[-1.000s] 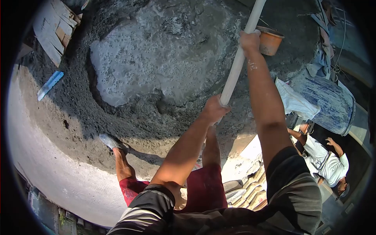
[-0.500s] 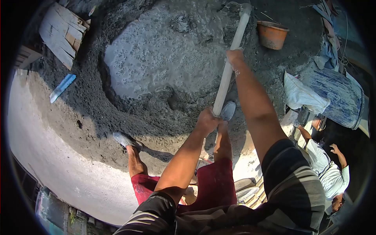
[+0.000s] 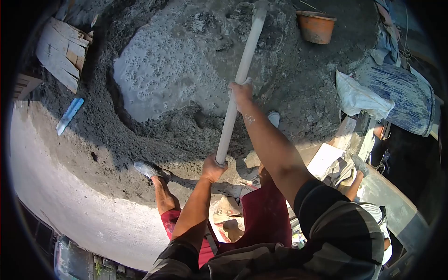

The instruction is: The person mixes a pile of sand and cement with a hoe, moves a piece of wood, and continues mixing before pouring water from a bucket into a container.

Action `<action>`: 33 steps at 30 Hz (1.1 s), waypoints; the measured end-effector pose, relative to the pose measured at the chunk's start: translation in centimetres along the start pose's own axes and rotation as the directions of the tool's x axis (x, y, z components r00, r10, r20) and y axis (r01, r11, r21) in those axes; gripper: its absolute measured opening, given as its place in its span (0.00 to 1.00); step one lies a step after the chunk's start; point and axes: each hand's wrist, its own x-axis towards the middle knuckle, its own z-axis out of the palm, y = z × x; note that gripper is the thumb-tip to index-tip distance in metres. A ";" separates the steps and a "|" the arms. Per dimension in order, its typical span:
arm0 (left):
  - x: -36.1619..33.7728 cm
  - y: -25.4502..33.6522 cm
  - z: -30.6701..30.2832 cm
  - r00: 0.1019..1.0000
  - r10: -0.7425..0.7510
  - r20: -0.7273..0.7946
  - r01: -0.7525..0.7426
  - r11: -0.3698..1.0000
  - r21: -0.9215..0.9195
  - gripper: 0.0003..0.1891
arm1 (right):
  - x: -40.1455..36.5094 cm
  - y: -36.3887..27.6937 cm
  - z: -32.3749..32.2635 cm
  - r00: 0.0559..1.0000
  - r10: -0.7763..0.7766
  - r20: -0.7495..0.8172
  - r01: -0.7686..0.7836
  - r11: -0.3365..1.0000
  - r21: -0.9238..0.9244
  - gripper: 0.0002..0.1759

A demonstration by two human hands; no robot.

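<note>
My right hand (image 3: 242,95) is wrapped round the middle of a long pale tool handle (image 3: 231,119). Lower down, my left hand (image 3: 214,169) grips the same handle at its near end. The handle slants up and away to the right, over a pool of wet grey cement mix (image 3: 170,65) dotted with bubbles. At the top of the view its far end meets the mix, and the tool's head cannot be made out. A bank of thicker, damp mix (image 3: 163,135) rings the pool.
An orange bucket (image 3: 316,29) stands beyond the pool to the right. A white sack (image 3: 359,98) lies against a blue, mortar-smeared drum (image 3: 401,95). Broken board (image 3: 63,51) and a blue strip (image 3: 70,115) lie at left. Another person's leg (image 3: 355,184) shows at lower right.
Both my hands and the handle have shifted left, with the near end now lower. The view has tilted slightly. The other person at right has moved and is now mostly hidden behind my arm.
</note>
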 end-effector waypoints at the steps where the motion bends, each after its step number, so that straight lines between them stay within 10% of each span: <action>1: -0.3 -0.9 -0.1 1.000 -0.005 0.008 0.005 1.000 0.000 0.11 | -1.0 0.9 0.1 1.000 0.006 -0.007 -0.006 1.000 -0.002 0.25; 8: -2.2 -3.4 3.0 0.962 -0.226 0.153 0.220 0.974 0.055 0.14 | -4.8 2.5 -2.9 0.997 -0.070 0.028 0.068 0.995 0.073 0.23; 17: 5.8 9.4 10.0 0.969 0.140 0.206 -0.095 0.972 -0.215 0.17 | 1.6 -13.4 -9.5 0.951 -0.308 0.011 0.308 0.949 -0.073 0.26; 25: 9.2 16.5 10.6 0.979 0.111 0.169 -0.063 0.962 -0.264 0.16 | 13.0 -15.4 -9.7 0.999 -0.052 -0.015 0.044 0.943 -0.330 0.17; 27: 6.8 16.8 9.6 1.000 -0.005 0.026 0.005 1.000 -0.014 0.14 | 12.9 -11.5 -9.2 1.000 -0.008 -0.030 -0.002 0.951 -0.309 0.17; 33: 3.8 13.5 6.0 0.994 0.006 0.110 0.011 0.988 -0.156 0.14 | 8.0 -9.1 -6.7 0.998 0.007 -0.070 -0.028 0.952 -0.304 0.18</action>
